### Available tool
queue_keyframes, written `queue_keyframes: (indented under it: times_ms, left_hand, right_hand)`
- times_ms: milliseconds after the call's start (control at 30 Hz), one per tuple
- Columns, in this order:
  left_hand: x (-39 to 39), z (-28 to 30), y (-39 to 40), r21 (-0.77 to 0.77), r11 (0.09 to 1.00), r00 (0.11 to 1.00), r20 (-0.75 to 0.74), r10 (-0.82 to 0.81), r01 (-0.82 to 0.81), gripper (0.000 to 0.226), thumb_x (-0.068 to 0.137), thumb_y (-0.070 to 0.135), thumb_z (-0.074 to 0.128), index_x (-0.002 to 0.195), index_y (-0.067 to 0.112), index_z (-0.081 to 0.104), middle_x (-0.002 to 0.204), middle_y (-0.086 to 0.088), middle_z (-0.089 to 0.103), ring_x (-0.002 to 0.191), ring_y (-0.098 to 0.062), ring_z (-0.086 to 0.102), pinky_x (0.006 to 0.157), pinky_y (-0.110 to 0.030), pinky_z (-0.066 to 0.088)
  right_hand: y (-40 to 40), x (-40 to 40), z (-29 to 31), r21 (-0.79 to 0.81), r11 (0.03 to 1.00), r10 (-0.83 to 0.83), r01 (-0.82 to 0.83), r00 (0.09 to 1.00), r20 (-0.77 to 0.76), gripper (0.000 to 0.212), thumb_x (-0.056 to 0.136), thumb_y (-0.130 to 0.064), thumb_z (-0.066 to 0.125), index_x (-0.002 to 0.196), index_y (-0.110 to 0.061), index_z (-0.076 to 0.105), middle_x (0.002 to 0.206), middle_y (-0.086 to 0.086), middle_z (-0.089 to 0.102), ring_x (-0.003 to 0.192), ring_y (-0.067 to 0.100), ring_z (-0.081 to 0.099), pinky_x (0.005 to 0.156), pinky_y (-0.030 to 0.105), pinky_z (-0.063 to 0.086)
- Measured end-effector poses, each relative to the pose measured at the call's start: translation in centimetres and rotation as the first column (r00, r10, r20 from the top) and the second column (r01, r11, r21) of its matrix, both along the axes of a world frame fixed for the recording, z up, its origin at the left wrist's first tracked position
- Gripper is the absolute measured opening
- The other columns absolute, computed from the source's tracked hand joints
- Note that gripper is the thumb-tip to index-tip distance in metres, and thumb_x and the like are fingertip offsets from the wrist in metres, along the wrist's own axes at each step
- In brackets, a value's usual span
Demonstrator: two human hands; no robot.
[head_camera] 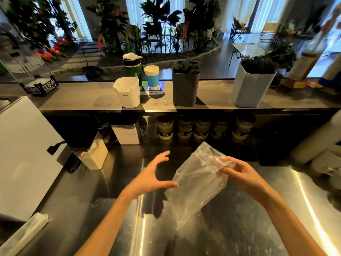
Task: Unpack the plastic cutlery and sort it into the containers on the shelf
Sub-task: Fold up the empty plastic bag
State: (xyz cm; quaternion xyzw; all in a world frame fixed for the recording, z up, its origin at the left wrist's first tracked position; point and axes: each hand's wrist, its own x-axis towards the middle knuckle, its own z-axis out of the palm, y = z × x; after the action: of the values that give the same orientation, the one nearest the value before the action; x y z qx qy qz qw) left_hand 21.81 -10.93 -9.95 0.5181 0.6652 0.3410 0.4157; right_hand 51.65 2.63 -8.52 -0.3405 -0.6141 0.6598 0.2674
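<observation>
— What do the hands have at the steel counter (239,228)?

— The right hand (241,174), at about four o'clock from the frame's centre, pinches the upper end of a clear plastic bag (199,180) between curled fingers and thumb; the bag hangs tilted above the counter, its lower end trailing toward six o'clock; what it holds cannot be told through the crumpled film.

— And the left?

— The left hand (153,174) hovers at the bag's nine o'clock, fingers spread and loosely bent, holding nothing; its thumb tip lies just beside the bag's edge, and contact cannot be told.

— Where does the cutlery stand?

— On the wooden shelf (83,97) at twelve o'clock; a dark grey container (185,89) holds dark cutlery (186,67) upright, and at its three o'clock, well apart, a white container (252,89) holds more dark pieces (258,64); which kind each holds is too blurred to tell.

— Anything else on that shelf?

— At the grey container's nine o'clock, a white jug (127,93), a green bottle (132,69) behind it and a paper cup (151,74) with a blue band; under the shelf, a row of jars (202,129); at eight o'clock on the counter, a white board (24,154) with a long wrapped packet (24,233) near its lower edge.
</observation>
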Motion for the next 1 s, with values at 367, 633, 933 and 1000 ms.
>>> queue_keyframes:
  times_ms: [367,633,933,1000]
  left_hand:
    - [6.4,0.1,2.4,0.024,1.000,0.868,0.497,-0.009,-0.004,0.037,0.088,0.007,0.074,0.125,0.007,0.067,0.120,-0.006,0.073,0.113,-0.020,0.068,0.094,-0.026,0.054]
    - [6.6,0.3,3.0,0.042,0.932,0.844,0.441,0.306,-0.359,0.035,0.080,0.017,0.084,0.108,0.004,0.070,0.103,-0.009,0.077,0.101,-0.023,0.073,0.098,-0.046,0.055]
    - [4.5,0.3,0.3,-0.113,0.991,0.877,0.466,0.115,-0.070,0.031,0.096,0.022,0.067,0.127,0.023,0.062,0.110,-0.012,0.074,0.104,-0.027,0.070,0.093,-0.045,0.055]
    - [4.2,0.1,0.1,-0.091,0.989,0.828,0.540,0.150,-0.120,0.033,0.096,0.016,0.066,0.128,0.023,0.063,0.104,-0.011,0.075,0.092,-0.020,0.071,0.079,-0.033,0.058]
  right_hand:
    - [1.2,-1.8,2.5,-0.092,0.991,0.091,-0.095,0.995,-0.052,0.072,0.084,-0.045,0.079,0.147,-0.031,0.047,0.139,0.006,0.064,0.126,0.022,0.063,0.103,0.044,0.051]
    - [-2.8,-2.3,-0.7,-0.264,0.947,0.229,-0.183,0.961,0.154,0.052,0.087,-0.025,0.078,0.134,-0.016,0.059,0.121,0.001,0.074,0.113,0.018,0.071,0.093,0.034,0.058]
    - [-2.6,-1.6,-1.0,-0.243,0.968,0.094,-0.065,0.990,0.109,0.038,0.091,-0.021,0.071,0.127,-0.011,0.067,0.118,0.009,0.075,0.110,0.026,0.072,0.096,0.042,0.058]
    - [-2.5,-1.2,-0.9,-0.304,0.948,0.108,-0.098,0.994,0.016,0.039,0.095,-0.019,0.065,0.133,-0.012,0.064,0.126,0.009,0.071,0.118,0.026,0.068,0.097,0.038,0.058]
